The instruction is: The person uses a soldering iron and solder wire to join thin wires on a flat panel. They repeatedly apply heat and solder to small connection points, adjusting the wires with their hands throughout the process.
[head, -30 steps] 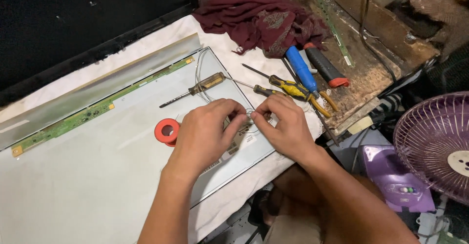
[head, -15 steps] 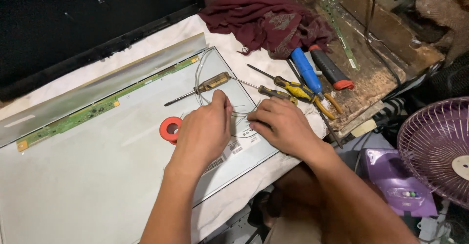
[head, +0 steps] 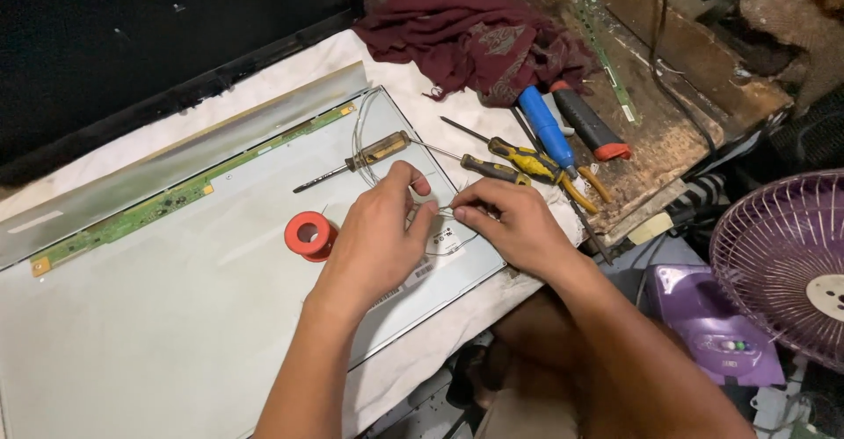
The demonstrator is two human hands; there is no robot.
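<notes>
My left hand [head: 384, 237] and my right hand [head: 507, 221] meet over the near right corner of a flat grey display panel [head: 176, 316]. Both pinch a thin pale wire [head: 447, 211] between thumb and fingers, and the wire loops away across the panel [head: 359, 136]. A red tape roll [head: 309, 234] stands on the panel just left of my left hand. A screwdriver with a clear amber handle [head: 356, 163] lies on the panel beyond my hands. A long green circuit strip [head: 176, 197] runs along the panel's far edge.
Yellow-and-black screwdrivers [head: 519, 159], a blue-handled tool [head: 545, 127] and a black tool with a red end [head: 587, 123] lie right of the panel. A maroon cloth [head: 475, 30] is bunched behind them. A purple fan [head: 787, 263] stands at the right, beside the worn wooden bench [head: 668, 114].
My hands have come together on the thin wire again after my left hand shifted over the panel. The view has tilted slightly; the tools and tape roll stay put.
</notes>
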